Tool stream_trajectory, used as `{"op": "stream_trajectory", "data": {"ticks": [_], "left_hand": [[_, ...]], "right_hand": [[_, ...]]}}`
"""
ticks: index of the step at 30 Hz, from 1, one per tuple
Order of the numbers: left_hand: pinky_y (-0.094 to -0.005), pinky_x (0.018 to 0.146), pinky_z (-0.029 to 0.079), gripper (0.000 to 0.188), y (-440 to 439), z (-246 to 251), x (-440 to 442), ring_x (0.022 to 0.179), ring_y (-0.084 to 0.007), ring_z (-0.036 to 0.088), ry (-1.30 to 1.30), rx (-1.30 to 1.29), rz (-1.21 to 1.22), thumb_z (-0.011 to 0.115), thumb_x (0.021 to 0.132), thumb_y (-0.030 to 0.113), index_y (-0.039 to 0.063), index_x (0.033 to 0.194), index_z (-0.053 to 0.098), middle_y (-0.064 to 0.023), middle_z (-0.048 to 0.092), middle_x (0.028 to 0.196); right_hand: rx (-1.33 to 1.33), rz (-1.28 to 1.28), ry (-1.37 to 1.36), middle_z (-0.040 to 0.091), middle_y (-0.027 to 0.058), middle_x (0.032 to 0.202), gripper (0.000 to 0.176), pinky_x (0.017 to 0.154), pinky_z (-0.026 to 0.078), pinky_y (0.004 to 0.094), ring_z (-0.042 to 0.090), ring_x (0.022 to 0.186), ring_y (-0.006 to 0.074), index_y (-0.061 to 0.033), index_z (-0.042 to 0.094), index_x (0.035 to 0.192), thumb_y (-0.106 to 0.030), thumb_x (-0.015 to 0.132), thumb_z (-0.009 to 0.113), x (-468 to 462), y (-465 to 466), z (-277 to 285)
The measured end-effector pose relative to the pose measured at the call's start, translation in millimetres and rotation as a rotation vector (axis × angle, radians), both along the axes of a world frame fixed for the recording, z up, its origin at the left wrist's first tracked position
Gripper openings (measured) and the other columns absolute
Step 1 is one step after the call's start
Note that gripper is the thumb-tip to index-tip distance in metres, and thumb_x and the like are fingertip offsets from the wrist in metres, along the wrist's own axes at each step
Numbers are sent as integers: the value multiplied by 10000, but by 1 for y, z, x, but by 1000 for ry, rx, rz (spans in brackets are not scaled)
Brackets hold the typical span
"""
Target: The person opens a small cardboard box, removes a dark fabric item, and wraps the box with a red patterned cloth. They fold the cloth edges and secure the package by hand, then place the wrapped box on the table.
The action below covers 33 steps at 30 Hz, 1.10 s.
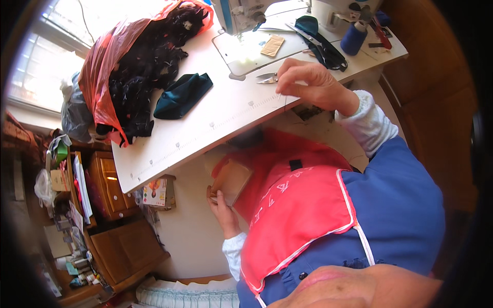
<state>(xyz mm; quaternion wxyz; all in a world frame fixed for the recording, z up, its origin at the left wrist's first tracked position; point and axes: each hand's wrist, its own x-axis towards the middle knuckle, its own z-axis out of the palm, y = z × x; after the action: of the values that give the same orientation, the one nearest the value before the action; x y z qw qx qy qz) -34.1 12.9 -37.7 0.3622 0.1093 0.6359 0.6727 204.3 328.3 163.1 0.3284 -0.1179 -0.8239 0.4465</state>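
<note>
My left hand (224, 215) grips the edge of an open, shallow cardboard box (233, 178), held low beside the lap of a red apron (296, 200). My right hand (312, 85) is raised at the table's front edge, thumb and fingertips pinched together. A thin strand, apparently thread (285, 103), hangs below those fingertips. Metal thread snips (267, 78) show just left of the fingers, blades pointing left; their handles are hidden, and I cannot tell whether the hand touches them. A folded dark green cloth piece (183, 96) lies further left on the white sewing table (227, 106).
A red plastic bag (101, 65) of black fabric scraps (144, 73) stands at the left. Behind my right hand are a sewing machine bed (246, 56), a tan pad (272, 46), scissors (306, 34) on dark cloth and a blue thread cone (353, 39). Wooden cabinets (111, 184) stand lower left.
</note>
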Motion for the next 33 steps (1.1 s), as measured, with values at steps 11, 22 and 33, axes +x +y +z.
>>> {"op": "stream_trajectory", "data": {"ticks": [11, 22, 33], "left_hand": [[-375, 1146, 303, 661, 2, 10, 11, 1379, -291, 381, 107, -43, -17, 557, 999, 228, -48, 1532, 278, -190, 368, 1504], [-389, 1180, 254, 654, -11, -5, 6, 1426, -305, 335, 89, -54, -6, 534, 991, 213, -51, 1534, 282, -184, 343, 1537], [-387, 1181, 244, 656, -7, 4, 8, 1426, -311, 335, 155, -51, -13, 509, 998, 267, -41, 1535, 292, -191, 362, 1525]], "right_hand": [[244, -412, -195, 573, 18, 858, 106, 751, 443, 277, 541, 799, 130, -30, 705, 945, -120, 968, 654, 12, 92, -17], [465, -385, -193, 683, 115, 895, 154, 777, 514, 360, 656, 871, 265, -56, 722, 997, -177, 968, 630, -1, 86, -15], [584, -409, -35, 644, 94, 850, 65, 666, 499, 321, 633, 752, 220, -21, 686, 926, -77, 943, 658, -1, 66, 46]]}}
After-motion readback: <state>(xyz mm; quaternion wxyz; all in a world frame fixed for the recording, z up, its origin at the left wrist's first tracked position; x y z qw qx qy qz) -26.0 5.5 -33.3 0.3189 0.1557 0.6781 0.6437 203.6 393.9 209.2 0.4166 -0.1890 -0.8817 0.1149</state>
